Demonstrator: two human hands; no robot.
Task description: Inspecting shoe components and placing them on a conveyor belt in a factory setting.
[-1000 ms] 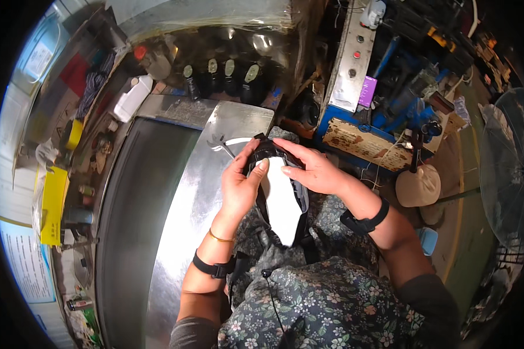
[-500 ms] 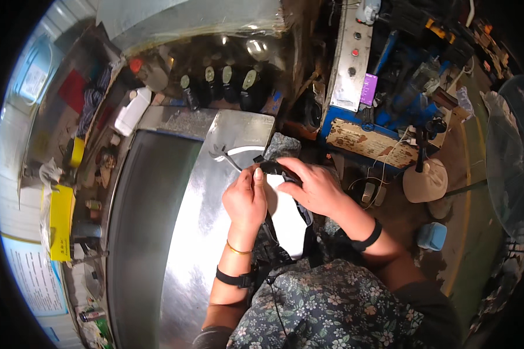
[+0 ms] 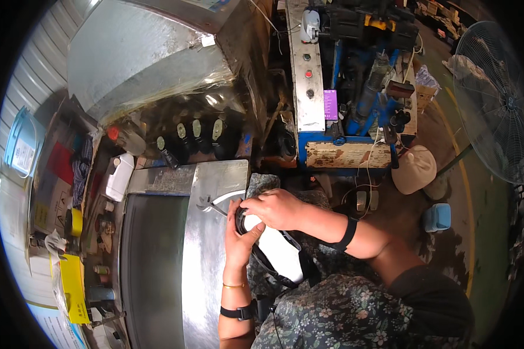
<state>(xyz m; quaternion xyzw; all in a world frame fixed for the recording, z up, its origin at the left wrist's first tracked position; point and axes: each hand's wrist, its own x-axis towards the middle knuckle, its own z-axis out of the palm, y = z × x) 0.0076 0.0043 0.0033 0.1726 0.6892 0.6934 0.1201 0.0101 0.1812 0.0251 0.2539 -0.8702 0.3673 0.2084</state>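
One dark, white-bottomed shoe upper (image 3: 279, 254) sits mid-frame, its top end grasped by left hand (image 3: 237, 237) and right hand (image 3: 280, 209).

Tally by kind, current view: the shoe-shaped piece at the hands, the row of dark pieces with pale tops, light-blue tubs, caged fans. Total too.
Shoe-shaped piece, at left hand and right hand: 1
Dark pieces with pale tops: 4
Light-blue tubs: 2
Caged fan: 1
Total: 8
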